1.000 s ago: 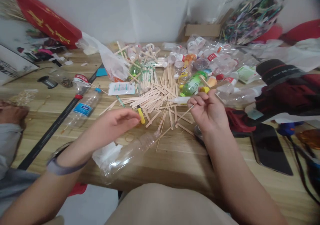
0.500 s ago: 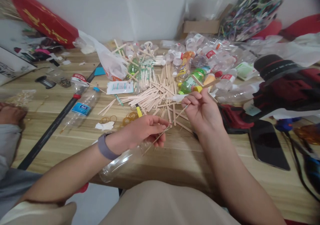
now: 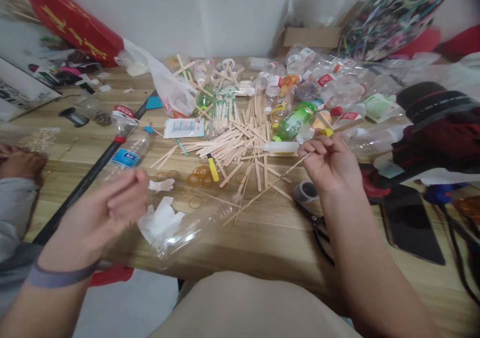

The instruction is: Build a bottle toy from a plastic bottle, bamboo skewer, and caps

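My right hand (image 3: 332, 165) is closed in a pinch on the upper end of a thin wooden skewer (image 3: 262, 193). The skewer slants down-left to its tip by the neck of a clear plastic bottle (image 3: 195, 223) lying on the wooden table (image 3: 270, 238). My left hand (image 3: 108, 208) hovers at the table's near left edge, blurred by motion, with fingers loosely curled. It touches nothing that I can see. A crumpled white tissue (image 3: 161, 223) lies just right of it. Rubber bands (image 3: 198, 175) and a pile of flat wooden sticks (image 3: 232, 148) lie beyond.
A yellow-handled tool (image 3: 212, 168), a white glue bottle (image 3: 279, 148), a tape roll (image 3: 305, 192) and scissors (image 3: 318, 228) lie near my hands. Empty bottles (image 3: 330, 88) crowd the back right. Right: phone (image 3: 412, 223), black hat (image 3: 427, 103). Left: black rod (image 3: 86, 183), another person's hand (image 3: 20, 163).
My left hand has let go of the skewer's lower end and pulled back left toward the table edge. My right hand keeps its pinch on the skewer.
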A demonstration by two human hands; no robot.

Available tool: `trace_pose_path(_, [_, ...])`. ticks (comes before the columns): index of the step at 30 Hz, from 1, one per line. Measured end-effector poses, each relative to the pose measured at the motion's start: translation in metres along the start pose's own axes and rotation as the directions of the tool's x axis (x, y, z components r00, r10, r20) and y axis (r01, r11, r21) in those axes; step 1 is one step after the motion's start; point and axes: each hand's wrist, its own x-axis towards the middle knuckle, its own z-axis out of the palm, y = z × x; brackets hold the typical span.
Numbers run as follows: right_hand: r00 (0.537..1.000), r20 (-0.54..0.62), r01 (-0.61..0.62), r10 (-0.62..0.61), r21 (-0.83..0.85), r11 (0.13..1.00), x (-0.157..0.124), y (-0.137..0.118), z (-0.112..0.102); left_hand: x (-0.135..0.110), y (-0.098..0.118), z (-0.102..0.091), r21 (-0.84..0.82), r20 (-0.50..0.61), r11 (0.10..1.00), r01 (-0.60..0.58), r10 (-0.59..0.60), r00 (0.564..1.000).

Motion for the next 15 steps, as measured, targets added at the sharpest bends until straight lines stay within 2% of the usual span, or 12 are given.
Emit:
trace_pose_path(1, [1.000,0.010,-0.006,0.006,-0.007,1.000,0.000,0.001,0.000,0.007,0.007,0.000,-0.117,-0.173,0.981,-0.157,0.136,0.975])
trace_pose_path(2, [1.000,0.009,-0.017,0.017,-0.001,1.000,-0.001,0.003,0.000,0.015,0.013,0.003,-0.159,-0.290,0.946,-0.282,0.228,0.929])
trace_pose_path(3, [1.000,-0.001,-0.031,0.031,0.012,0.999,-0.003,0.004,0.002,0.023,0.018,0.009,-0.153,-0.304,0.917,-0.368,0.311,0.901])
trace_pose_path(4, [0.999,-0.016,-0.043,0.043,0.027,0.999,-0.005,0.006,0.003,0.031,0.020,0.018,-0.079,-0.320,0.906,-0.415,0.372,0.872])
trace_pose_path(5, [0.998,-0.029,-0.052,0.053,0.038,0.998,-0.008,0.008,0.005,0.038,0.021,0.028,0.065,-0.367,0.891,-0.450,0.441,0.819])
trace_pose_path(6, [0.998,-0.038,-0.058,0.059,0.040,0.998,-0.010,0.010,0.007,0.043,0.020,0.040,0.209,-0.329,0.869,-0.449,0.495,0.804])
trace_pose_path(7, [0.997,-0.040,-0.059,0.061,0.037,0.998,-0.013,0.013,0.009,0.048,0.018,0.054,0.314,-0.239,0.846,-0.430,0.509,0.827])
trace_pose_path(9, [0.998,-0.019,-0.057,0.058,0.015,0.998,-0.018,0.021,0.011,0.055,0.011,0.085,0.374,0.059,0.831,-0.412,0.422,0.905])
trace_pose_path(10, [0.998,0.004,-0.058,0.058,-0.001,0.998,-0.020,0.025,0.011,0.058,0.007,0.100,0.352,0.187,0.849,-0.395,0.349,0.918])
trace_pose_path(11, [0.998,0.030,-0.060,0.060,-0.019,0.998,-0.022,0.030,0.011,0.060,0.003,0.114,0.327,0.305,0.867,-0.376,0.280,0.910])
trace_pose_path(13, [0.994,0.082,-0.070,0.075,-0.059,0.996,-0.026,0.038,0.011,0.065,-0.003,0.138,0.260,0.446,0.916,-0.307,0.167,0.879])
trace_pose_path(15, [0.990,0.095,-0.093,0.100,-0.075,0.993,-0.028,0.042,0.012,0.067,-0.006,0.153,0.196,0.504,0.967,-0.160,0.040,0.863])
